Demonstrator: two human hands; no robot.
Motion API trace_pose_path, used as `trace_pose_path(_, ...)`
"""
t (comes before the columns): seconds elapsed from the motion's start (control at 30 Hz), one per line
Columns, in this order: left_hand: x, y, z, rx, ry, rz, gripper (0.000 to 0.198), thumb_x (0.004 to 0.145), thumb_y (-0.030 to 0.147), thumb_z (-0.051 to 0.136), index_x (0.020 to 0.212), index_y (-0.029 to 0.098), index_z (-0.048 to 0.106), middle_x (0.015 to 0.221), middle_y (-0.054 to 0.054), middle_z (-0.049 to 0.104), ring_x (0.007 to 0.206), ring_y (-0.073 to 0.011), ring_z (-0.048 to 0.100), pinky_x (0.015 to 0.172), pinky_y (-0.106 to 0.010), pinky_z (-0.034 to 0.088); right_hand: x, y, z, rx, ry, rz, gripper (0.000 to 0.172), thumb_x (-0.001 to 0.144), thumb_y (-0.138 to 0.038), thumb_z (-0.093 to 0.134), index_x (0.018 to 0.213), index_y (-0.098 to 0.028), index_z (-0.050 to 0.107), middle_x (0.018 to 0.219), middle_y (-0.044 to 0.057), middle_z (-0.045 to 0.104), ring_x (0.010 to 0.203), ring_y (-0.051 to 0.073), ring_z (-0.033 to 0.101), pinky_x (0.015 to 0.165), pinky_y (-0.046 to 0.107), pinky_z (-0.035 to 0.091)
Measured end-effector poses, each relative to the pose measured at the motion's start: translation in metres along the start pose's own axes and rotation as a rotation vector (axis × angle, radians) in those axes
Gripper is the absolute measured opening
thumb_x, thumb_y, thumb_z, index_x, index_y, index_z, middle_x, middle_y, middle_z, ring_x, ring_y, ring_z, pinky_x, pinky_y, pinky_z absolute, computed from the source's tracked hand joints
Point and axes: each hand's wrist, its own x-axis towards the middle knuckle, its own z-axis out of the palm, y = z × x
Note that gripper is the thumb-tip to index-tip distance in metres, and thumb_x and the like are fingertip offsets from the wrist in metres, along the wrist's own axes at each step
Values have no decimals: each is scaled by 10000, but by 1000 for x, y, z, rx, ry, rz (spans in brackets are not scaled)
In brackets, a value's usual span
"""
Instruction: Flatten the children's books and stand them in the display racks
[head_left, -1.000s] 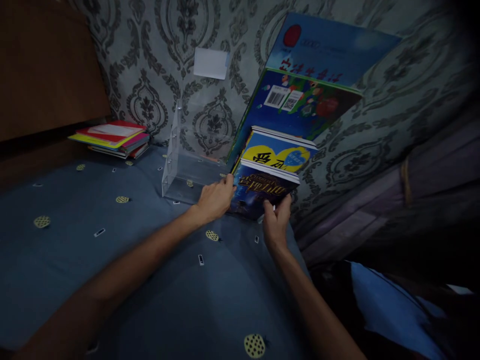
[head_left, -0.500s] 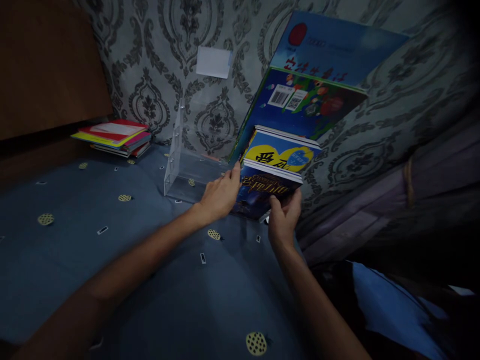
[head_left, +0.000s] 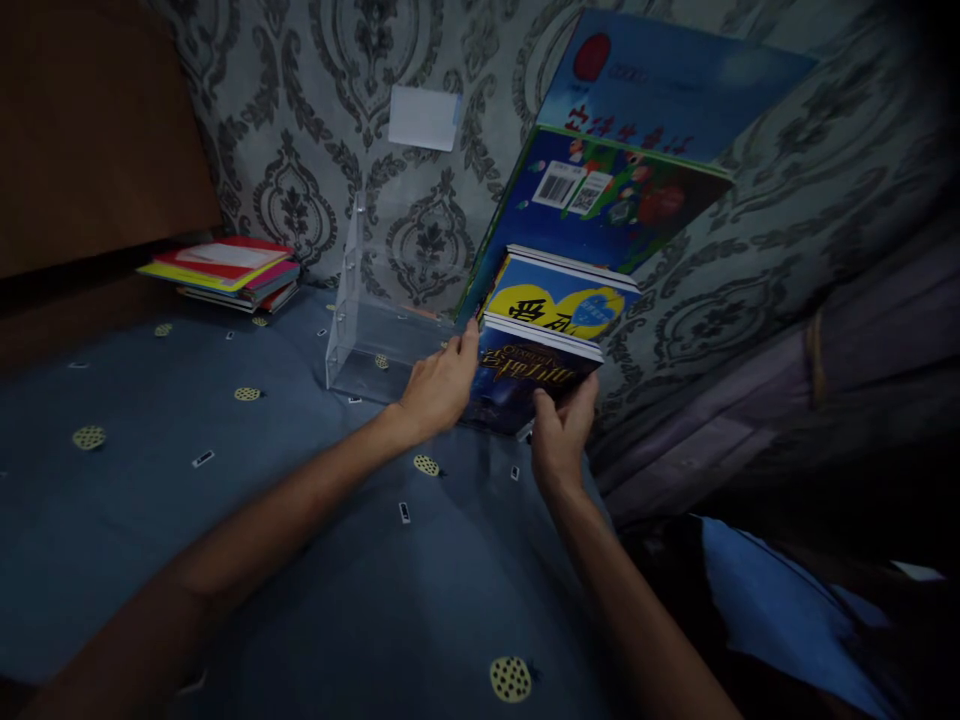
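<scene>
Surface [head_left: 337, 580], under blue cloth w/ pineapple prints, spreads wide to L & toward the person; most room to move is there. Its R edge runs close by R hand [head_left: 562, 435], w/ curtain [head_left: 720, 440] just past it. Patterned wall [head_left: 296, 200] backs everything, so little depth behind the bks. Wood panel [head_left: 90, 140] bounds the far L, stack of folders & bks [head_left: 232, 270] lying by its foot.

Clear rack [head_left: 341, 350] stands near the wall, its L part see-through. Dk blue bk [head_left: 525, 375] is frontmost at the rack's R end, upright but leaning back; can't tell if its bottom sits in the rack. Yellow-blue bk [head_left: 555, 300] is right behind, then barcode bk [head_left: 525, 230], then tall lt-blue bk [head_left: 675, 100], each higher.

R hand is part-curled, gripping dk blue bk's lower R corner: thumb in front, fingers round the edge. L hand [head_left: 441, 390] is bent, fingertips on the same bk's L edge; thumb hidden, so can't tell if it pinches or only steadies.
</scene>
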Motion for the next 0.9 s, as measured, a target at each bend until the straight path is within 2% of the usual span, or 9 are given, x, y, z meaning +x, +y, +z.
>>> trace_pose_path(0.13,2,-3,1,-28,12,4,617,1015,130,324,1609,159,159,1443,-206,566,1183,-307,669,992,-453,536,0,0,1,-9,-7,-7,797,855,-317,534,1591,-217,246,1560,133,422,1455,312,386,1191,568,329)
trace_pose_path(0.23,3,-4,2,-39,10,0,612,1014,131,339,1605,183,187,1448,-201,568,1175,-306,676,996,-463,536,1,-1,1,-6,-13,-2,801,852,-310,532,1591,-211,239,1562,137,419,1442,312,402,1195,565,325)
trace_pose_path(0.4,5,-4,4,-29,28,-14,594,1012,126,350,1591,167,226,1438,-202,574,1155,-310,683,988,-459,542,1,-1,1,-3,-9,17,823,838,-306,524,1597,-178,231,1555,149,425,1406,306,440,1192,549,338)
trace_pose_path(0.7,6,-5,14,1,97,0,634,987,93,395,1588,168,209,1359,-183,616,1099,-298,703,945,-436,567,0,-1,1,30,-1,49,822,825,-311,537,1592,-212,257,1591,115,401,1488,286,358,1239,546,259)
trace_pose_path(0.9,6,-5,9,-50,93,-14,572,1023,139,378,1577,190,248,1373,-181,609,1149,-309,685,976,-461,553,1,0,1,22,-1,30,802,833,-298,522,1588,-211,263,1586,114,409,1498,286,346,1239,554,263)
